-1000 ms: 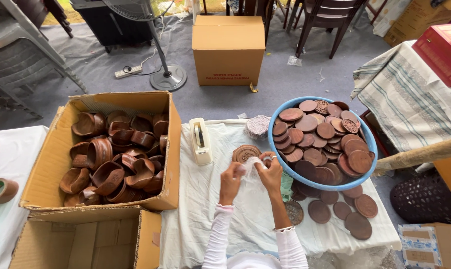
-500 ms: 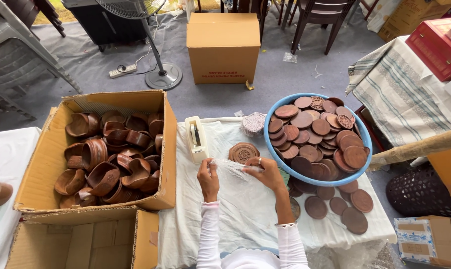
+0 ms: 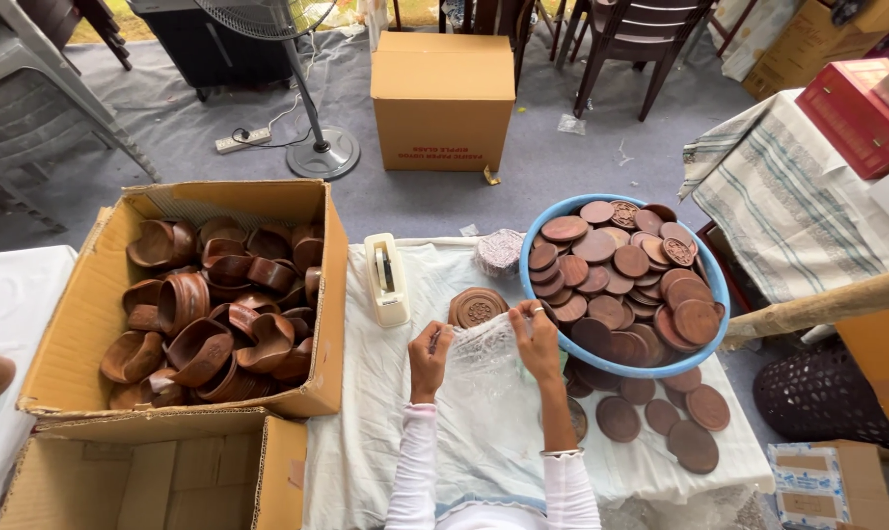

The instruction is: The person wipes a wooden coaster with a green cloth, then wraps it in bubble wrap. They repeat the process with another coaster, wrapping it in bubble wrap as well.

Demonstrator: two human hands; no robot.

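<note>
Bubble wrap [image 3: 482, 345]: clear sheet, stretched btwn both hands over white cloth [image 3: 395, 432], just in front of carved disc stack
L hand [image 3: 430, 353]: fingers pinched shut on wrap's left edge, white sleeve below wrist
R hand [image 3: 538, 339]: closed on wrap's right edge, ring on a finger, touching or v. near blue tub's rim, can't tell which
Disc stack [image 3: 477, 307]: brown round wooden pcs w/ carved pattern, on cloth just beyond the wrap
Blue tub [image 3: 716, 294]: right of hands, heaped w/ brown wooden discs, some carved, some plain
Loose discs [image 3: 682, 422]: several flat on cloth below the tub
Tape dispenser [image 3: 386, 280]: cream, on cloth left of disc stack, near box edge
Big carton [image 3: 91, 294]: open, left of cloth, full of dark brown wooden holders
2nd carton [image 3: 150, 476]: open, below the first, nr bottom left
Closed carton [image 3: 442, 98]: on grey floor, far side, beside fan base [image 3: 323, 157]
</note>
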